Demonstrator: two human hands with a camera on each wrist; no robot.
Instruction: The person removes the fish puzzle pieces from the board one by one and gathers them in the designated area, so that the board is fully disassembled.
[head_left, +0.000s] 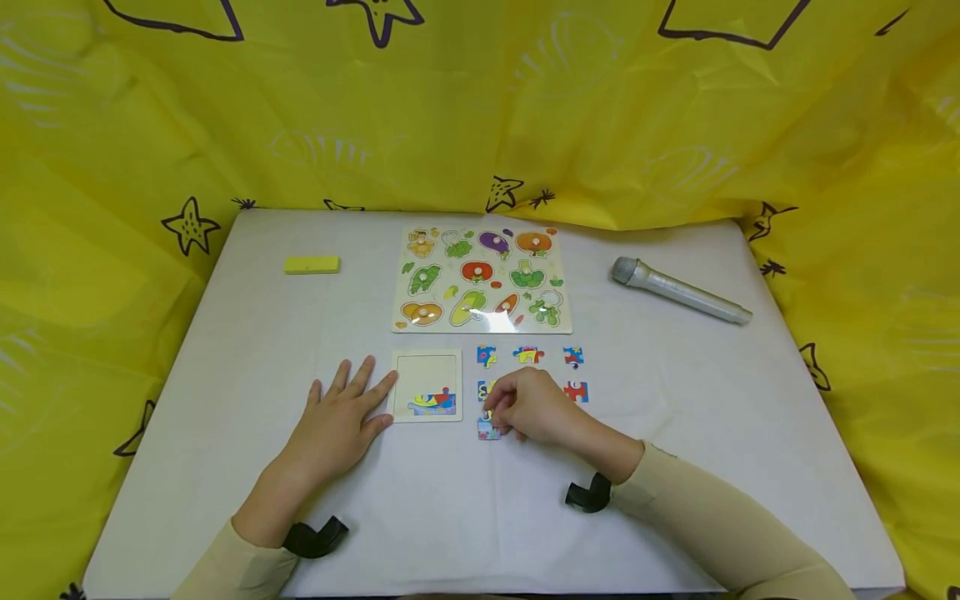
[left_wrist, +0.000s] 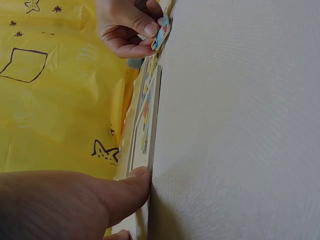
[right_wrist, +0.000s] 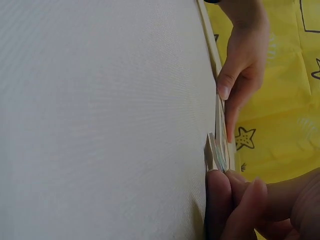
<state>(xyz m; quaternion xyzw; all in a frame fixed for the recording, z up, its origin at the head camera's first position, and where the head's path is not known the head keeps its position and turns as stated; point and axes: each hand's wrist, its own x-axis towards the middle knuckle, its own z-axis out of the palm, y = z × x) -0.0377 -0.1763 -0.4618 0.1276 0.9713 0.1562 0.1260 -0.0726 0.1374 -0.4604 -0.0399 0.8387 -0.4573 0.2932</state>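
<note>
My left hand (head_left: 333,432) lies spread on the table, its thumb and fingertips touching the left edge of a small square puzzle tray (head_left: 426,372). Joined colourful pieces (head_left: 437,403) fill the tray's lower right part. My right hand (head_left: 536,407) pinches a light-blue puzzle piece (head_left: 487,429) right of the tray. In the left wrist view this jigsaw piece (left_wrist: 162,33) is tilted up between thumb and fingers. Other loose pieces lie around the right hand, among them a red one (head_left: 576,392) and a yellow-red one (head_left: 528,355). The hand partly hides some.
Behind the tray lies a vegetable peg puzzle board (head_left: 442,287). A yellow block (head_left: 312,265) sits at the back left, a grey microphone (head_left: 682,292) at the back right. Yellow patterned cloth (head_left: 450,108) hangs around the white table (head_left: 712,433).
</note>
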